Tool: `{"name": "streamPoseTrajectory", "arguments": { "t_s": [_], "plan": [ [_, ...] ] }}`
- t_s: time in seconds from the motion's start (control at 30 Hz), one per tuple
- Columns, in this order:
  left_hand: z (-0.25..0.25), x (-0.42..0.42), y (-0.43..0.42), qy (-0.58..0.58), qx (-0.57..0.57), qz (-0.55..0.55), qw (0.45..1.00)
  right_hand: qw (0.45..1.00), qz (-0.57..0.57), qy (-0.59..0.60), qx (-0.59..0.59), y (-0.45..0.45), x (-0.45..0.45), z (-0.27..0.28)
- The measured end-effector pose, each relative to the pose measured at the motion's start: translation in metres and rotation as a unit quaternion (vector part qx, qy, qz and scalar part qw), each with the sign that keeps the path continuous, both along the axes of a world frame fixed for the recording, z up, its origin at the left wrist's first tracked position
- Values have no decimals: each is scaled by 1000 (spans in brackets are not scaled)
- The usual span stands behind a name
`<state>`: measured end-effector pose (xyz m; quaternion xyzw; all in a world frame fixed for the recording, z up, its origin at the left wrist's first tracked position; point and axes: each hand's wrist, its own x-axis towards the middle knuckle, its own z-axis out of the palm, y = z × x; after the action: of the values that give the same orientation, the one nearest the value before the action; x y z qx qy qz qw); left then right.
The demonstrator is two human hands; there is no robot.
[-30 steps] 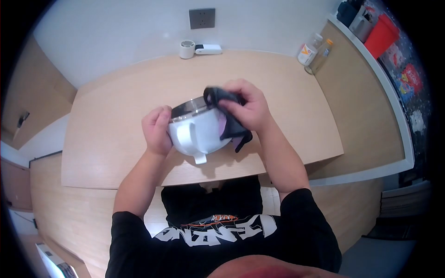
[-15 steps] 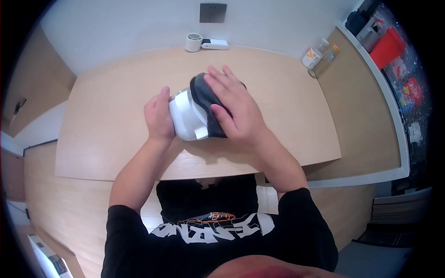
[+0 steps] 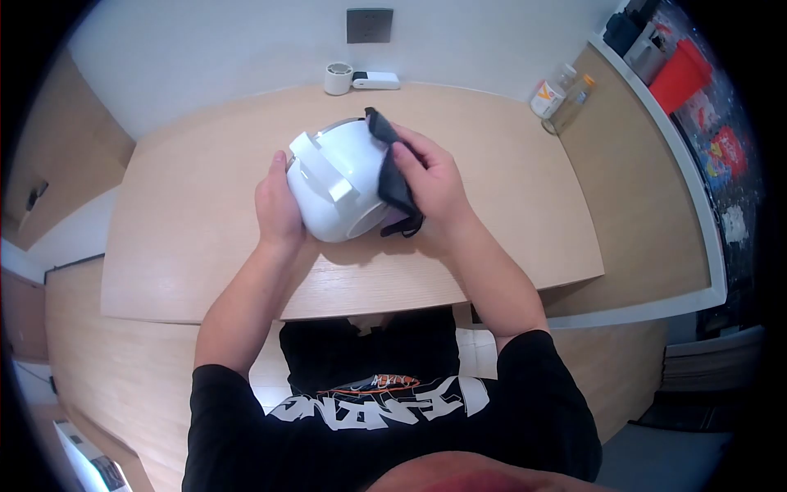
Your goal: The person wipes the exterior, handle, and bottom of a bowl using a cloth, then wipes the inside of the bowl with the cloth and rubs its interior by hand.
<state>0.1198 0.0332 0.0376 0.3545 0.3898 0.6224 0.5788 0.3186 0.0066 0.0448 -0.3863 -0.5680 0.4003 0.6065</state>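
White bowl (image 3: 352, 152), likely stiff, slick, best held by its handle (image 3: 322, 169); left hand (image 3: 279, 203) grips its side, right hand (image 3: 432, 174) clasps soft cloth (image 3: 395, 180).

dark wall plate (image 3: 369, 25) | labelled bottle (image 3: 550, 96), orange-capped bottle (image 3: 571, 104) | red container (image 3: 681, 75)

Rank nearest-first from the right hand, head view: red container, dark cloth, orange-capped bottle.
1. Dark cloth: in the right hand, beside the white pot.
2. Orange-capped bottle: back right corner of the table.
3. Red container: far right, past the partition.
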Motion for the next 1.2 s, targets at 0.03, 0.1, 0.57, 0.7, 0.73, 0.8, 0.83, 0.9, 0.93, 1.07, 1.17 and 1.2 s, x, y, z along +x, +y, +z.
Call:
{"name": "streamPoseTrajectory", "arguments": {
  "t_s": [0.03, 0.1, 0.57, 0.7, 0.73, 0.8, 0.83, 0.9, 0.93, 1.07, 1.17, 1.2],
  "plan": [
    [0, 0, 1, 1, 1, -3, 1000, 999, 7, 19, -26, 4, 4, -1],
    [-2, -3, 3, 27, -3, -17, 999, 995, 22, 56, -80, 11, 10, -2],
    [2, 7, -4, -64, -15, -36, 997, 931, -60, -285, 218, -4, -18, 33],
    [-2, 4, 0, -114, -32, -77, 990, 995, 52, 43, -79, 19, -2, 2],
    [-5, 2, 2, -108, -27, -85, 990, 988, 49, 38, -138, 19, 3, 1],
    [-7, 1, 3, -96, -28, -85, 991, 959, 88, 112, -245, 20, 6, -4],
    [-3, 3, 1, -91, -34, -77, 992, 951, 101, 140, -255, 18, 4, -3],
    [1, 3, -2, -73, -37, -66, 995, 970, 78, 102, -208, 13, 0, 4],
    [3, 2, -2, -59, -34, -63, 996, 977, 67, 81, -184, 11, -4, 8],
    [-2, 9, 1, -99, -1, -74, 992, 954, -63, -243, 163, -1, -14, 21],
    [-5, 6, -3, -47, 14, -97, 994, 859, -86, -405, 300, -21, -29, 46],
    [-8, 6, -2, -55, 18, -104, 993, 865, -86, -393, 302, -19, -28, 45]
  ]
}}
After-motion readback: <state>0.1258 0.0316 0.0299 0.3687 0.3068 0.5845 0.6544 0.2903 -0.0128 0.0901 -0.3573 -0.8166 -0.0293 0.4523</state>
